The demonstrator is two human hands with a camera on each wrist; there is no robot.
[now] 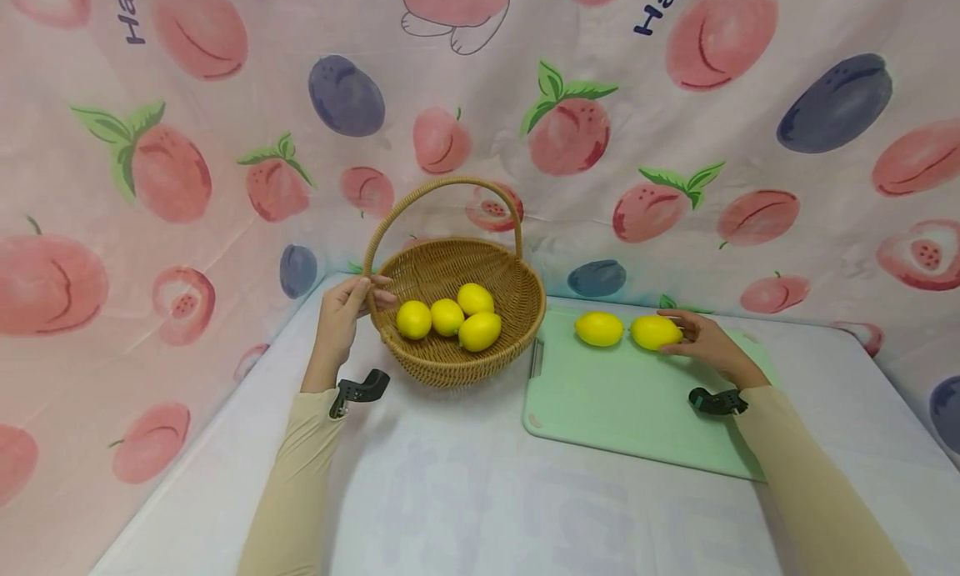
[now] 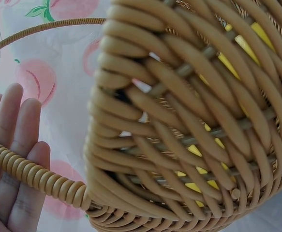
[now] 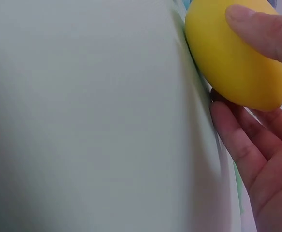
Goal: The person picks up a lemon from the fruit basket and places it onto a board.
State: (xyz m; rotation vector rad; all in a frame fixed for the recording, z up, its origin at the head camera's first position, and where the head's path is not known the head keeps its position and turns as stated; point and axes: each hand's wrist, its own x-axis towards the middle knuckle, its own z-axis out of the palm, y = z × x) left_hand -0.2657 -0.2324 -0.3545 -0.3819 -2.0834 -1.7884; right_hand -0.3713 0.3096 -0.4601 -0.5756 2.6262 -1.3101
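A wicker basket (image 1: 450, 374) stands at the middle left with several yellow lemons (image 1: 480, 333) inside. My left hand (image 1: 341, 313) holds the left foot of its arched handle (image 1: 382, 230), thumb in front and fingers behind. In the left wrist view those fingers (image 2: 22, 130) lie fairly straight behind the wrapped handle. On a pale green cutting board (image 1: 615, 401), my right hand (image 1: 708, 343) grips a lemon (image 1: 654, 333) by its right end. The right wrist view has the thumb on top of this lemon (image 3: 232, 63) and the fingers beneath. Another lemon (image 1: 598, 329) sits just left of it.
The board lies right of the basket, its metal-edged left side (image 1: 536, 359) close to the basket wall. A white cloth (image 1: 465, 484) covers the table. Behind everything hangs a fruit-print curtain (image 1: 480, 84).
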